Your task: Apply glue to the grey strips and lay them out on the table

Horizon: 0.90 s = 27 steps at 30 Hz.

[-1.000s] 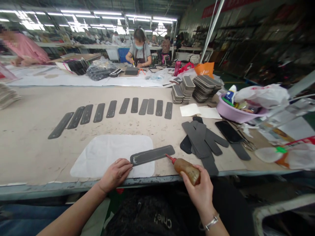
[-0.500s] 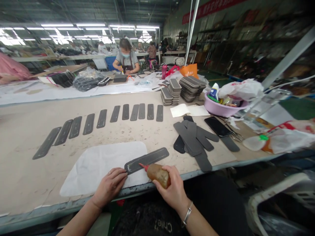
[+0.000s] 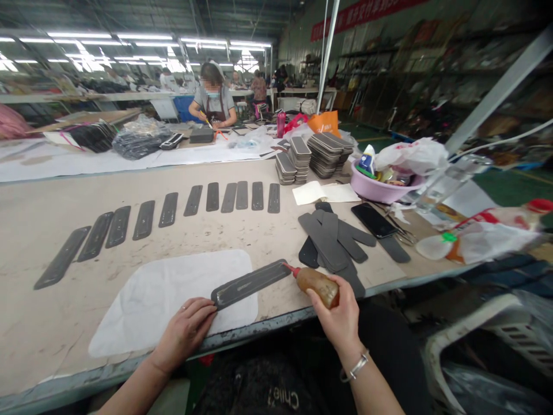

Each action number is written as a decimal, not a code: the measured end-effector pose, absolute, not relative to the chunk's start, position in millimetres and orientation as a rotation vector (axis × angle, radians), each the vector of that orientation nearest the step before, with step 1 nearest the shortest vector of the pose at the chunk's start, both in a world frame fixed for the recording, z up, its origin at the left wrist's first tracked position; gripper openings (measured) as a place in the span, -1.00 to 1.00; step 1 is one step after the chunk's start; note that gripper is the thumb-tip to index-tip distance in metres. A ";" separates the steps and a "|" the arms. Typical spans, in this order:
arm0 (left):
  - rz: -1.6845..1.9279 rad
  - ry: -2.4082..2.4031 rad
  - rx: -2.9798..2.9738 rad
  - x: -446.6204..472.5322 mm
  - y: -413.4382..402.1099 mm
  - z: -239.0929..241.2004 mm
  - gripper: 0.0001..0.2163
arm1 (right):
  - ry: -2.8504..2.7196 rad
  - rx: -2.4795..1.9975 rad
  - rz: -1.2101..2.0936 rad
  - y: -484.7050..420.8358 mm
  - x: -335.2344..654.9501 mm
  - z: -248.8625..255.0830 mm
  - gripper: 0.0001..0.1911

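Note:
A dark grey strip with rounded ends (image 3: pixel 250 282) lies slantwise, partly on a white sheet (image 3: pixel 173 288), with a glossy line of glue along its edge and a streak in its middle. My left hand (image 3: pixel 190 325) grips the strip's near left end, fingers together. Wrapped in my right hand (image 3: pixel 341 317) is a squeeze glue bottle (image 3: pixel 317 285), brownish with a red nozzle. The bottle is tilted, and its tip meets the strip's far right end. To the right, several plain grey strips (image 3: pixel 330 239) lie in a loose, crossed pile.
Several glued strips (image 3: pixel 168 208) form a row across the table (image 3: pixel 242 236). Stacked pieces (image 3: pixel 330 154), a pink basin (image 3: pixel 384 187), a phone (image 3: pixel 374 220) and scissors (image 3: pixel 404 233) are at the right. A co-worker (image 3: pixel 213 98) sits across, beyond a second table.
My right hand has moved the glue bottle right along the strip, from its left-middle to its far right end. My left hand stays at the left end. The camera view has shifted slightly.

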<state>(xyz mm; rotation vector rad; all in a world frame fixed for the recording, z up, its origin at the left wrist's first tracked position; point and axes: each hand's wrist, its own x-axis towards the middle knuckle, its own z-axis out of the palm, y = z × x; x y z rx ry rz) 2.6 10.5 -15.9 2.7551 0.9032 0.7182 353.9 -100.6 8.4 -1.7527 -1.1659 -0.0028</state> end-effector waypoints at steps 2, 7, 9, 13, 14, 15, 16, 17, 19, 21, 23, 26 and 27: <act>0.722 0.904 2.743 3.3 10.6 -15.4 -0.86 | -1.180 -1.757 -0.010 -94.7 352.8 9.1 -0.54; 0.735 0.943 2.696 3.2 10.7 -17.2 -0.88 | -1.201 -1.782 -0.032 -91.8 352.8 7.6 -0.54; 0.730 0.955 2.687 2.3 11.5 -19.3 -0.85 | -1.188 -1.802 -0.037 -96.6 354.6 7.4 -0.54; 0.699 0.908 2.737 1.5 12.7 -21.5 -0.80 | -1.166 -1.816 -0.034 -109.7 357.4 10.2 -0.54; 0.698 0.897 2.752 1.8 12.4 -21.3 -0.81 | -1.165 -1.818 -0.035 -112.7 357.4 11.2 -0.54; 0.698 0.892 2.764 2.1 11.9 -21.0 -0.81 | -1.167 -1.822 -0.032 -115.3 357.1 12.1 -0.54; 0.700 0.888 2.775 2.5 11.3 -20.7 -0.82 | -1.171 -1.826 -0.025 -117.3 356.4 12.8 -0.54; 0.703 0.884 2.787 2.8 10.5 -20.4 -0.82 | -1.174 -1.829 -0.015 -118.8 355.3 13.1 -0.54; 0.701 0.871 2.811 3.3 9.5 -20.0 -0.82 | -1.183 -1.824 0.031 -119.6 352.0 12.7 -0.53; 0.689 0.870 2.827 4.0 9.3 -19.6 -0.83 | -1.185 -1.792 0.128 -118.1 347.8 11.2 -0.53; 0.662 0.897 2.831 5.5 8.7 -18.1 -0.83 | -1.181 -1.758 0.251 -116.2 343.8 10.1 -0.52; 0.598 0.955 2.829 9.9 3.4 -12.4 -0.84 | -1.103 -1.766 0.340 -117.0 340.1 11.5 -0.46; 0.572 0.973 2.833 11.9 0.9 -10.2 -0.84 | -1.049 -1.781 0.341 -117.7 340.0 12.4 -0.43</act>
